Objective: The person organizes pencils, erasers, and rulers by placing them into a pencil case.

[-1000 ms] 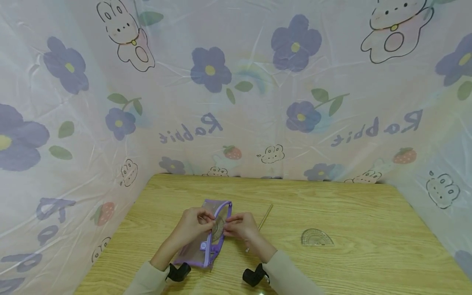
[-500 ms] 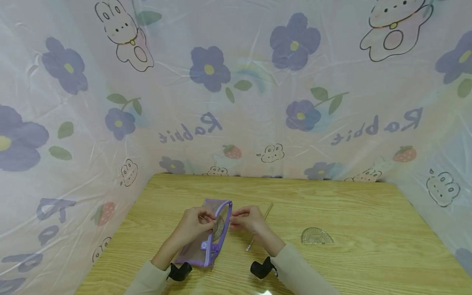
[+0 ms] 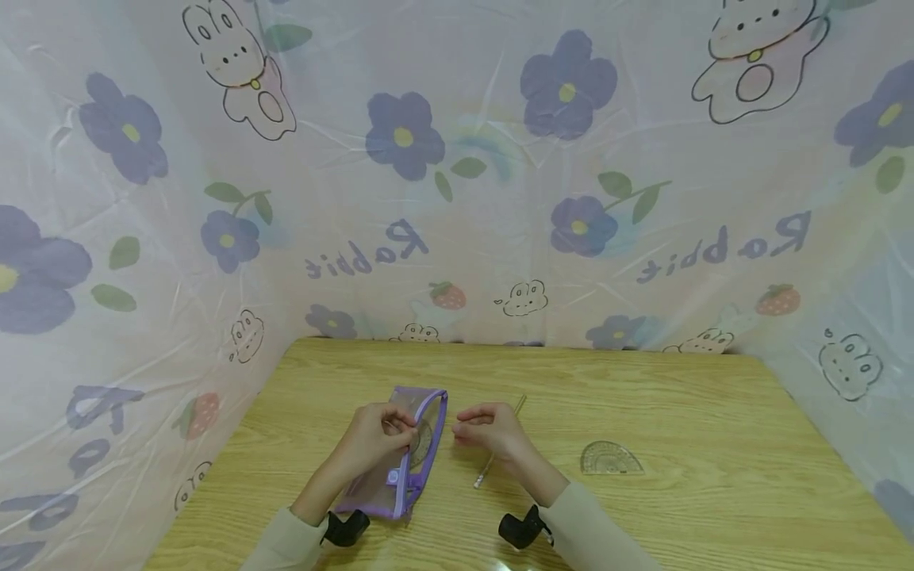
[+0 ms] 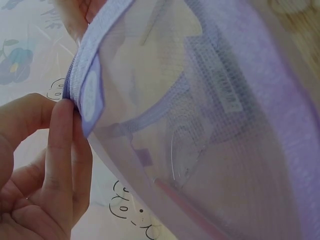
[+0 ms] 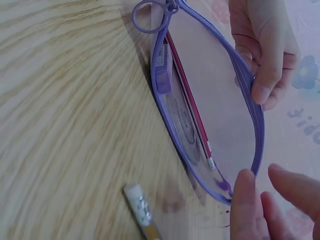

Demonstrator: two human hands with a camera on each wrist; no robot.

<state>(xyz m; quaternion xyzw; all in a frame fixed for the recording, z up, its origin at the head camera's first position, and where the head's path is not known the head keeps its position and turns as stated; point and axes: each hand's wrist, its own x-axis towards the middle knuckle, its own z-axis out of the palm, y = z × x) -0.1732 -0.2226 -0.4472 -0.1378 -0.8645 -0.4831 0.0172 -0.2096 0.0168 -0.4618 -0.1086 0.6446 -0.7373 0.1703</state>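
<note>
We cannot read the markings on the clear plastic protractor [image 3: 611, 459]. The yellow wooden pencil [image 5: 141, 210] runs off the right wrist view's bottom edge, and our right hand [image 3: 493, 428] hides its middle.

Purple-trimmed clear mesh pouch [image 3: 400, 468], red pencil [image 5: 189, 95] inside, light woodgrain table [image 3: 714, 444], clear protractor [image 3: 612, 459], purple-flower & bunny print backdrop [image 3: 457, 174]

A light wooden table [image 3: 714, 412] stands enclosed by translucent rabbit-and-flower printed sheeting [image 3: 457, 159].
</note>
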